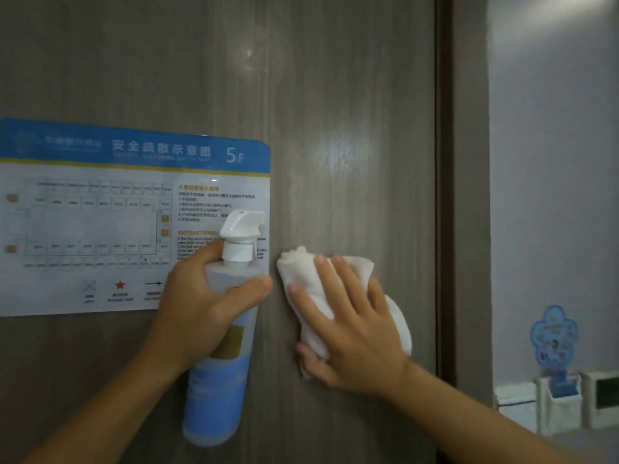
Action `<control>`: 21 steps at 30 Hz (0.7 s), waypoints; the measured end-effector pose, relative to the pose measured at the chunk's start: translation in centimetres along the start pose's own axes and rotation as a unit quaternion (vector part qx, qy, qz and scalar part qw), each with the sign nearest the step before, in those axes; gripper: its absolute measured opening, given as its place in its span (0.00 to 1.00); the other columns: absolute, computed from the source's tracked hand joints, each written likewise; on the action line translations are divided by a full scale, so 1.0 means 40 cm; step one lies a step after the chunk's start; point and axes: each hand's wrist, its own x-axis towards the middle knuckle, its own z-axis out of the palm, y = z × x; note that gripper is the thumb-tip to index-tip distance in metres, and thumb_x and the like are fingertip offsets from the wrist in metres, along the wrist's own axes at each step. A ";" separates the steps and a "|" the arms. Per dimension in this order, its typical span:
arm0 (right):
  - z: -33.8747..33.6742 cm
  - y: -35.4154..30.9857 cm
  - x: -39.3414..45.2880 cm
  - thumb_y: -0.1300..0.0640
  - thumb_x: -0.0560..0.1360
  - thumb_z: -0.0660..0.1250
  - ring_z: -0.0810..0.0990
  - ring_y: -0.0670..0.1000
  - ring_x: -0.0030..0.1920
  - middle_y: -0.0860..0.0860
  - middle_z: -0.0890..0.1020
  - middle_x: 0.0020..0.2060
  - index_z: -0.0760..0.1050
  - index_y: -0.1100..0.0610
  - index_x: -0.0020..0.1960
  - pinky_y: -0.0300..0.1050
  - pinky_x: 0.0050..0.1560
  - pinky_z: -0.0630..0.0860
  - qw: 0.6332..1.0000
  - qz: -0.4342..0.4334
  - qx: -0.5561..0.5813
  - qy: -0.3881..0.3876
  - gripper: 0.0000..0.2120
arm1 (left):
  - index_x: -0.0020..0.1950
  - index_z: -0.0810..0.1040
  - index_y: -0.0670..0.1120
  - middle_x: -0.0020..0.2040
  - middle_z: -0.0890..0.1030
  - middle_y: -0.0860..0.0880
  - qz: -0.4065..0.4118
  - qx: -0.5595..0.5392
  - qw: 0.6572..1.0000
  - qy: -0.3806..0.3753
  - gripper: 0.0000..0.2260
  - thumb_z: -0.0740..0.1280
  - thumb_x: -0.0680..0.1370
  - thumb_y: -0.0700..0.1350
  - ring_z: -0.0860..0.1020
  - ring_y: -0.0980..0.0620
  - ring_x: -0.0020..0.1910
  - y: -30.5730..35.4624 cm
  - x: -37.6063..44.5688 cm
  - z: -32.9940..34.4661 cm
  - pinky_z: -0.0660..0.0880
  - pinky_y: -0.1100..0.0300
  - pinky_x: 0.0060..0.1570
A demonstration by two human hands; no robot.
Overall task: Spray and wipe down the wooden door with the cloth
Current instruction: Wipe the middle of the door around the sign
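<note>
Right hand (348, 316): flat, fingers spread, palm pressing one white cloth (311, 279) against door (335, 128). Cloth bunched, sticking out above fingertips and past both sides of palm. Thumb tucked under lower left edge of cloth.

Left hand (204, 303): wrapped around neck and shoulder of one spray bottle (221, 363), thumb across front, pointing right. Bottle upright, slightly tilted, white trigger head (239, 232) on top, nozzle pointing right toward door face. Finger not seen on trigger. Bottle body translucent with blue lower part and yellowish label patch. Thumb tip just beside cloth's left edge, not touching.

Count: two hands, one cloth, one bottle, one door, one sign.

Door: grey-brown wood grain, filling most of view, glare patch above cloth. Cloth at mid-height, right of centre, between sign and door edge.

Sign (100, 222): floor evacuation map, blue header marked 5F, stuck on door at left. Bottle head and left hand covering sign's lower right corner.

Door frame (469, 195): dark strip right of cloth. Past it, pale wall (552, 162), blue flower-shaped card (554, 333) in small stand, white boxes (599, 396) near it on ledge, bottom right. Details there blurred.
</note>
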 end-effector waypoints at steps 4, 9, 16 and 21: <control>-0.019 0.096 0.033 0.37 0.79 0.62 0.72 0.66 0.71 0.62 0.66 0.80 0.68 0.51 0.81 0.61 0.61 0.73 0.999 -0.036 0.001 -0.012 0.35 | 0.52 0.83 0.53 0.47 0.86 0.57 0.012 0.020 1.000 0.002 0.18 0.73 0.66 0.60 0.83 0.59 0.50 -0.001 -0.002 0.000 0.77 0.65 0.48; -0.061 0.189 0.216 0.40 0.77 0.63 0.71 0.65 0.69 0.61 0.68 0.79 0.69 0.53 0.80 0.62 0.64 0.70 0.981 0.175 0.007 0.082 0.34 | 0.53 0.83 0.53 0.48 0.86 0.57 0.011 0.013 1.000 -0.001 0.20 0.72 0.65 0.61 0.83 0.58 0.51 0.001 -0.003 0.000 0.77 0.62 0.50; -0.029 0.062 0.132 0.40 0.78 0.62 0.56 0.63 0.83 0.59 0.57 0.84 0.62 0.50 0.84 0.66 0.73 0.63 0.978 0.196 0.026 0.073 0.37 | 0.52 0.83 0.53 0.47 0.86 0.54 0.006 0.009 1.000 -0.004 0.20 0.73 0.65 0.61 0.84 0.56 0.49 -0.010 -0.001 -0.002 0.78 0.56 0.50; 0.025 -0.037 -0.131 0.38 0.79 0.62 0.55 0.64 0.84 0.58 0.56 0.85 0.63 0.49 0.83 0.71 0.72 0.65 0.993 0.112 0.034 0.012 0.35 | 0.52 0.84 0.53 0.47 0.86 0.55 0.006 0.013 1.000 0.006 0.20 0.73 0.65 0.61 0.84 0.56 0.49 -0.012 -0.004 0.000 0.79 0.53 0.51</control>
